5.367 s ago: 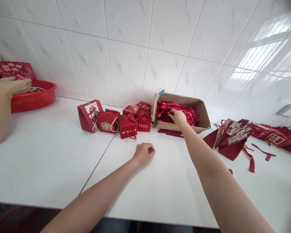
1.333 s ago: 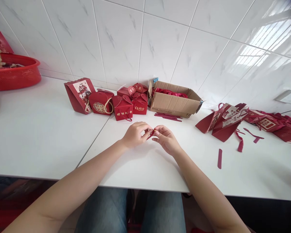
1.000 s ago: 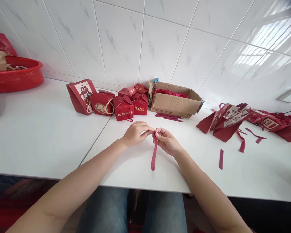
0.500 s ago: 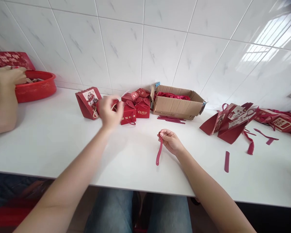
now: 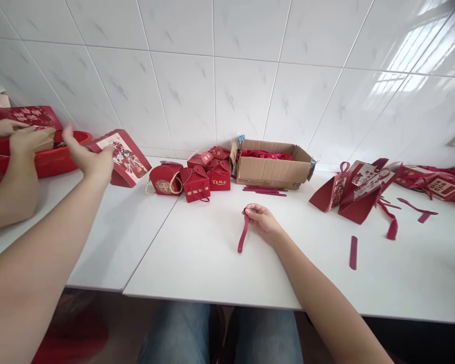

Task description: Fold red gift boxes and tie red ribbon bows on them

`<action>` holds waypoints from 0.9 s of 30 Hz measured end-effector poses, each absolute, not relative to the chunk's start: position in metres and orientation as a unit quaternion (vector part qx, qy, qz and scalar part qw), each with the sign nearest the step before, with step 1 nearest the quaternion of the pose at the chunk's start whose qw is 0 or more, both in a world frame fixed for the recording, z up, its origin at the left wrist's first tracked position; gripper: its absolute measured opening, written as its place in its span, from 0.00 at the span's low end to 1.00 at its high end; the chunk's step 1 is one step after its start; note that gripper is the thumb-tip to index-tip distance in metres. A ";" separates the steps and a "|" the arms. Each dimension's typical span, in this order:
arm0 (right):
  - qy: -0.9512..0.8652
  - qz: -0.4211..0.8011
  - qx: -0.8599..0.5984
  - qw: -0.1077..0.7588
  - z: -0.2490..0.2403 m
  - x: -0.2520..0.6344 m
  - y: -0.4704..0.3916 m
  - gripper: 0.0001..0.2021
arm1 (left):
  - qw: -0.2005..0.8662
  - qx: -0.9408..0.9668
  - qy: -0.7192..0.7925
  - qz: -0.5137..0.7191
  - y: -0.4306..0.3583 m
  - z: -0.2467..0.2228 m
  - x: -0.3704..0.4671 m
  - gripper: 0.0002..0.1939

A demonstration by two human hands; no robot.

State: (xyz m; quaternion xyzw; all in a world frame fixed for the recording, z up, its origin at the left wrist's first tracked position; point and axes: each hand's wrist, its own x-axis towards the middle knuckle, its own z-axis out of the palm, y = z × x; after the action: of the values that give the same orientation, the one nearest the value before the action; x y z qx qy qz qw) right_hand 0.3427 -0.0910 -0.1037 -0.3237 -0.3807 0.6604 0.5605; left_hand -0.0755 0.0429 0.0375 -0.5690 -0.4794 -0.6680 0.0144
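So, from the head camera, here's what we've got in front of us. Our right hand (image 5: 263, 221) is pinching a thin dark-red strap (image 5: 242, 235) between thumb and fingers, holding it by its far end. The rest of the strap trails toward the near side, over the middle of the white table (image 5: 212, 263).

Our left hand (image 5: 89, 159) is reaching way out to the far left, fingers spread and a bit blurry. The thumb lies over the left edge of a tilted red box (image 5: 127, 159) with a printed panel; honestly we can't tell whether we're properly gripping it. Just right of that box sits a rounded one with a rope handle (image 5: 166, 182), then a cluster of little red boxes (image 5: 195, 184).

Farther left, someone else's two hands are busy at a red basket (image 5: 60, 164). Far side, right of the cluster, there's an open cardboard box (image 5: 275, 172) with red ribbons (image 5: 267, 154) inside, and some flat strips (image 5: 263, 190) lie right along its near side. Over on the right we've got a couple of wedge-shaped red bags (image 5: 354, 210), a lone strip (image 5: 353, 253) nearer us, and a heap of red packages (image 5: 440, 187) farther right.
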 end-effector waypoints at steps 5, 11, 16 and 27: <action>-0.379 0.620 -0.301 0.618 -0.083 0.346 -0.102 0.10 | 0.067 -0.615 -0.459 -0.637 -0.008 0.066 -0.026 0.43; -0.507 0.481 -0.293 0.652 -0.062 0.338 -0.123 0.09 | -0.196 -0.695 -0.378 -0.580 -0.071 0.020 0.085 0.20; -0.595 0.308 -0.334 0.663 -0.059 0.337 -0.127 0.10 | -0.243 -0.721 -0.367 -0.535 -0.093 -0.015 0.146 0.13; -0.630 0.202 -0.430 0.614 -0.056 0.332 -0.133 0.03 | -0.421 -0.676 -0.345 -0.497 -0.106 -0.037 0.166 0.14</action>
State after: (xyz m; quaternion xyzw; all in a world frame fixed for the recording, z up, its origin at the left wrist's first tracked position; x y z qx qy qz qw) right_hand 0.3321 -0.1334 -0.0563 -0.4304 -0.6300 0.2016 0.6142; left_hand 0.1662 -0.1063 -0.0366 -0.6760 -0.3446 -0.4972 -0.4208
